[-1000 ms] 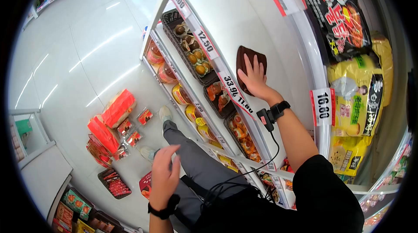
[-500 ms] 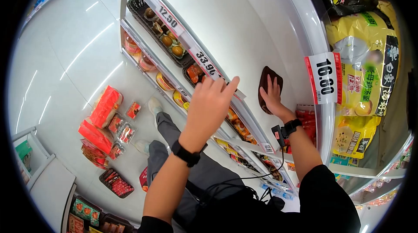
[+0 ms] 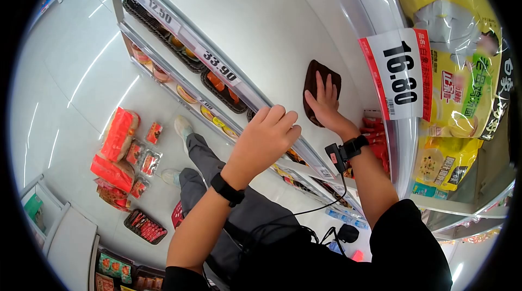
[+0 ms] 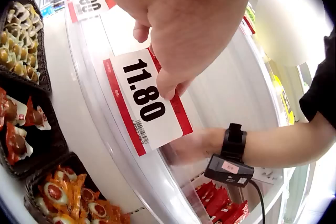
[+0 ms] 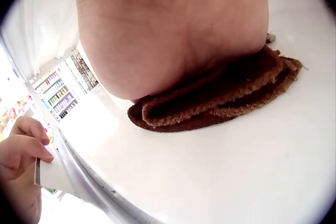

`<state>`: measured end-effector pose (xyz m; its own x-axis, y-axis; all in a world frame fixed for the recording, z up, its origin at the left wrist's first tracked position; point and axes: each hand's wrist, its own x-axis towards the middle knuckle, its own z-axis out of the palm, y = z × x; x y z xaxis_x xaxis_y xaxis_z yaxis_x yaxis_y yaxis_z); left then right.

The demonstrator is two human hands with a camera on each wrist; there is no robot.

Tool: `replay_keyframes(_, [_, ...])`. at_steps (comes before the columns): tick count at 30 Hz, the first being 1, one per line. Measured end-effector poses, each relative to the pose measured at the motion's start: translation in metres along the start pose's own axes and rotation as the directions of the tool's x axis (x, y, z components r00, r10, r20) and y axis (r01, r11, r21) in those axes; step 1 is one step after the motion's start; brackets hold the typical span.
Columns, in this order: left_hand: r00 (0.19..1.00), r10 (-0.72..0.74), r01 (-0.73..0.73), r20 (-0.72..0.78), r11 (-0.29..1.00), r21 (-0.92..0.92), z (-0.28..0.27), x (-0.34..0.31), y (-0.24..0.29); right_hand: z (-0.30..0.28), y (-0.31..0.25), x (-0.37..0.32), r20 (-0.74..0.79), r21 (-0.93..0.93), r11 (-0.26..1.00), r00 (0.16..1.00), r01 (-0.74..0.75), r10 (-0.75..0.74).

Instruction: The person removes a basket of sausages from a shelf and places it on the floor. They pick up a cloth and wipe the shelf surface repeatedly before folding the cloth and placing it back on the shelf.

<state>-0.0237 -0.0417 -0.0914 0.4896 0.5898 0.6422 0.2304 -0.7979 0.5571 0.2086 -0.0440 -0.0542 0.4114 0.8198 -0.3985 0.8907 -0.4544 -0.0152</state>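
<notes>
My right hand [image 3: 328, 105] lies with straight fingers spread on a folded dark brown cloth [image 3: 312, 80], pressing it onto the white shelf board [image 3: 261, 14]. Close up in the right wrist view, the cloth [image 5: 215, 109] shows fuzzy layered edges under the heel of the palm. At the shelf's front edge, my left hand [image 3: 263, 141] has its fingers curled. The left wrist view shows its fingers and thumb at the edge of a red-and-white 11.80 price tag [image 4: 137, 98]. From the right wrist view, that hand [image 5: 23, 153] pinches the tag's side.
Below the board, dark baskets [image 3: 223, 92] hold packaged snacks. Red packets [image 3: 375, 139] lie at the board's near end. Yellow noodle bags [image 3: 457, 79] stand behind a 16.80 tag [image 3: 397, 76]. Red-topped packs [image 3: 117, 136] and a dark tray [image 3: 145, 227] lie on the floor.
My left hand has come up from over my legs to the shelf edge, and its fingers have curled. My right hand has slid the cloth along the board towards the red packets.
</notes>
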Motion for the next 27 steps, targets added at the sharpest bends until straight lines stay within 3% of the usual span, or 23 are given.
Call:
replay_keyframes(9, [1.000, -0.011, 0.012, 0.009, 0.999, -0.032, 0.020, -0.005, 0.016, 0.000, 0.001, -0.003, 0.008, 0.071, 0.997, 0.999, 0.043, -0.043])
replay_keyframes(11, [1.000, -0.010, 0.011, 0.012, 1.000, -0.024, 0.027, -0.010, 0.020, -0.002, -0.003, -0.005, 0.010, -0.015, 1.000, 1.000, 0.024, -0.023])
replay_keyframes(17, [0.999, 0.033, -0.037, 0.028, 0.988, 0.153, 0.038, -0.020, 0.035, -0.001, -0.004, -0.004, 0.003, -0.018, 1.000, 1.000, 0.006, -0.006])
replay_keyframes(19, [0.995, 0.096, -0.092, -0.005, 0.968, 0.235, 0.039, -0.019, 0.035, 0.000, 0.000, -0.002, 0.001, 0.074, 0.997, 0.999, 0.038, -0.038])
replay_keyframes(23, [0.968, 0.208, -0.238, 0.142, 0.940, 0.244, 0.051, -0.008, 0.035, 0.003, 0.005, 0.001, -0.022, 0.049, 0.996, 0.997, 0.068, -0.067])
replay_keyframes(27, [0.938, 0.235, -0.294, 0.255, 0.929, 0.226, 0.076, -0.012, 0.054, 0.006, 0.014, 0.008, -0.009, 0.008, 0.998, 0.998, 0.067, -0.067])
